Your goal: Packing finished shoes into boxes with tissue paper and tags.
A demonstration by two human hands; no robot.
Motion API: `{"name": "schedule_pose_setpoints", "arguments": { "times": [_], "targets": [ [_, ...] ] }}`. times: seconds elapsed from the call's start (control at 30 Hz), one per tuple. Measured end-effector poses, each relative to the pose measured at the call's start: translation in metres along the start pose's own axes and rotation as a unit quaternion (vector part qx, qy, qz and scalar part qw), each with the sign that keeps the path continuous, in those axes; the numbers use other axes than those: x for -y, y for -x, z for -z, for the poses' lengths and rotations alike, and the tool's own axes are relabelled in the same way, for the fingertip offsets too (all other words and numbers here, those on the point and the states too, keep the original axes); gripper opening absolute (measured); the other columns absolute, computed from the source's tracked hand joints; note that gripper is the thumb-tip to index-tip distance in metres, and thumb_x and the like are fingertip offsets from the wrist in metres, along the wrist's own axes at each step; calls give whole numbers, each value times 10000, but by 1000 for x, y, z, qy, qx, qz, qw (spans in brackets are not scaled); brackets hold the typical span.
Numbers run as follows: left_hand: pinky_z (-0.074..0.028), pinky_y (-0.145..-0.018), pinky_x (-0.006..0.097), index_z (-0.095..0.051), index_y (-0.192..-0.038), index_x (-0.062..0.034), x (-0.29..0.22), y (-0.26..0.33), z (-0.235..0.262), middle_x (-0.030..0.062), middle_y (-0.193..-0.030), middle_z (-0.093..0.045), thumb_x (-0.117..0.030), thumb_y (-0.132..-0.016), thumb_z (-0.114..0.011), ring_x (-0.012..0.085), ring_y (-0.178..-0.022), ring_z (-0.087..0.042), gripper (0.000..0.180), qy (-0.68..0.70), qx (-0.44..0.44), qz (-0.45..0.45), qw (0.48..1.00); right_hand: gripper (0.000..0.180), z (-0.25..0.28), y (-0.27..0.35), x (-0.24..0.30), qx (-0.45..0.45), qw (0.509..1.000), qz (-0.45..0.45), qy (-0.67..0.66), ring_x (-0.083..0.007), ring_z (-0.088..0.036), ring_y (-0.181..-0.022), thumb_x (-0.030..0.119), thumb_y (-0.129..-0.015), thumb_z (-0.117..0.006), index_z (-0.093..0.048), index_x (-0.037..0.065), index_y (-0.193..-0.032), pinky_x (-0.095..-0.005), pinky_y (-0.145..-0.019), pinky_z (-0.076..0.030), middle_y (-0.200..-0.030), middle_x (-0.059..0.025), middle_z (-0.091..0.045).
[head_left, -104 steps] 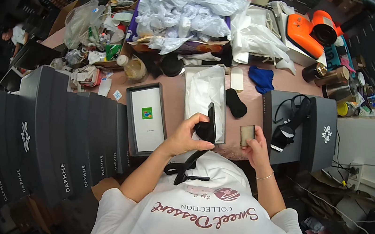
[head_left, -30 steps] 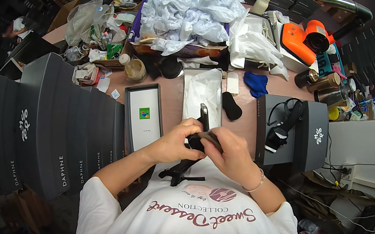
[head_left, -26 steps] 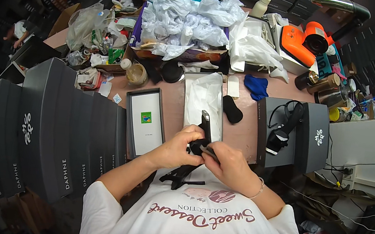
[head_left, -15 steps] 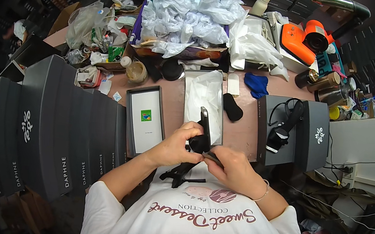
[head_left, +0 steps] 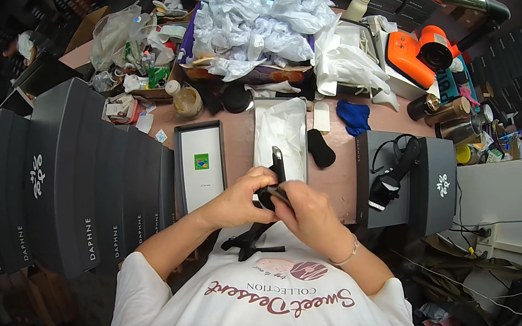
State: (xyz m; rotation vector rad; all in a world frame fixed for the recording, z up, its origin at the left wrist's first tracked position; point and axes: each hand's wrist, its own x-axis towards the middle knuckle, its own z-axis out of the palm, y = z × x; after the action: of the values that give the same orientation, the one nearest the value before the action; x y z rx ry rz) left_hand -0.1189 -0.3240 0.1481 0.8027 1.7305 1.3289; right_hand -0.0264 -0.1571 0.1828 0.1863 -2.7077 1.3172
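Above my lap, my left hand (head_left: pixel 237 201) is closed around a black strappy sandal (head_left: pixel 278 160), and its straps hang down against my white shirt. My right hand (head_left: pixel 312 217) pinches a small flat dark piece (head_left: pixel 281 196) and presses it on the sandal beside the left fingers; its kind I cannot make out. Just beyond both hands is a grey shoebox (head_left: pixel 256 137) lined with white tissue paper (head_left: pixel 287 127). A matching black sandal (head_left: pixel 393 177) lies on a dark grey box (head_left: pixel 375 145) at the right.
Left of the shoebox lies a box lid (head_left: pixel 200 188) with a green sticker. Stacked dark shoeboxes (head_left: pixel 68 177) fill the left side. Behind stand a carton of crumpled tissue (head_left: pixel 255 33) and an orange device (head_left: pixel 409 60). A black pad (head_left: pixel 321 149) and blue cloth (head_left: pixel 354 116) lie nearby.
My right hand has moved up and left, bringing the flat dark piece from below the sandal onto it. The left hand still holds the sandal, shifted slightly left.
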Motion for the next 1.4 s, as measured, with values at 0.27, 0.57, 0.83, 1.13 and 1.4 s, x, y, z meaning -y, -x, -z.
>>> {"name": "schedule_pose_setpoints", "arguments": {
  "times": [0.27, 0.57, 0.83, 1.13, 1.4],
  "targets": [
    [-349, -958, 303, -556, -997, 11, -2, 1, -2, 94, -1094, -463, -132, -664, -760, 218, -1081, -435, 415, 23, -5, -12, 1000, 169, 11, 7, 9, -13, 1000, 10, 2, -324, -606, -607, 109, -806, -663, -530, 17, -856, -385, -511, -472, -738, -146, -581],
    [-361, -947, 286, -595, -1020, 12, -2, 6, 5, 77, -1107, -463, -92, -703, -725, 181, -1083, -447, 358, 132, -11, 16, 991, 183, 3, 12, 8, -10, 1000, 14, 25, -289, -586, -558, 112, -800, -671, -511, 25, -809, -374, -479, -450, -693, -123, -558],
    [-358, -941, 283, -595, -1005, 18, -9, 5, 0, 76, -1074, -483, -66, -694, -703, 189, -1065, -456, 340, 146, -26, 44, 988, 171, -7, -15, 3, -59, 994, 61, 73, -291, -584, -556, 95, -794, -665, -510, 25, -808, -369, -480, -453, -681, -124, -556],
    [-434, -563, 197, -551, -951, -11, -10, 2, -2, 20, -1052, -433, -6, -702, -701, 80, -738, -522, 292, 191, -26, 70, 979, 166, -8, -17, -4, -65, 994, 61, 57, -297, -569, -519, 71, -778, -693, -540, 8, -788, -359, -485, -444, -625, -141, -553],
    [-369, -729, 243, -577, -985, -3, -5, 5, -6, 47, -1045, -467, -39, -708, -700, 129, -862, -482, 305, 146, -51, 33, 987, 176, -2, -10, -3, -35, 997, 46, 51, -330, -581, -580, 92, -795, -661, -500, 20, -807, -392, -502, -458, -673, -148, -556]
  ]
}}
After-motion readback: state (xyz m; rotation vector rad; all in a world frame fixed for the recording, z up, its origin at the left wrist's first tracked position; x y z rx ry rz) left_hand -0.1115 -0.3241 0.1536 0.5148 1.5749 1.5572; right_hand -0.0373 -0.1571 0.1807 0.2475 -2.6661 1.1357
